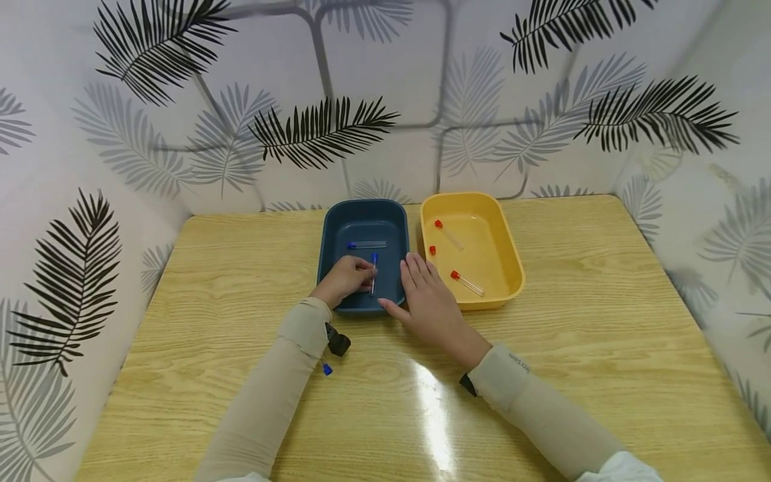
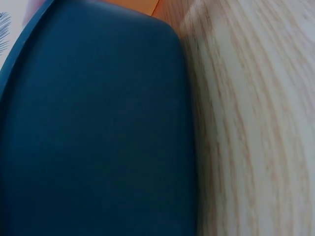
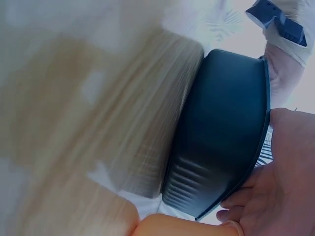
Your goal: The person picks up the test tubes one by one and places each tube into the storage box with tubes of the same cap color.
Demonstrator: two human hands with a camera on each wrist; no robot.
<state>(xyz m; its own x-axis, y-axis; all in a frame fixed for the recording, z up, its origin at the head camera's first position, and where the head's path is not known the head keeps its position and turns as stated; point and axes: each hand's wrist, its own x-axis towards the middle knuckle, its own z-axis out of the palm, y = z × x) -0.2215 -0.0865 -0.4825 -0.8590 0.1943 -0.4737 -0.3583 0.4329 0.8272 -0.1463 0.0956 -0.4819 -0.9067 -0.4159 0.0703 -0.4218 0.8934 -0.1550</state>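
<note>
Inside the dark blue tray [image 1: 363,209], my left hand [image 1: 345,278] pinches a clear test tube [image 1: 374,258] with a blue cap, cap end pointing away from me. Another blue-capped tube [image 1: 367,245] lies crosswise on the tray floor beyond it. My right hand [image 1: 435,313] rests along the tray's right rim with fingers straight and thumb out at the near corner. From the right wrist view, the thumb and fingertips of the right hand [image 3: 290,172] touch the rim of the blue tray [image 3: 221,113]. The left wrist view shows mostly the tray's outer wall [image 2: 98,118].
To the right stands a yellow tray [image 1: 502,268] holding three red-capped tubes, one of them [image 1: 467,284] near its front. A blue cap [image 1: 327,369] shows on the wooden table [image 1: 229,281] beside my left sleeve. A leaf-patterned curtain [image 1: 361,161] hangs behind the table.
</note>
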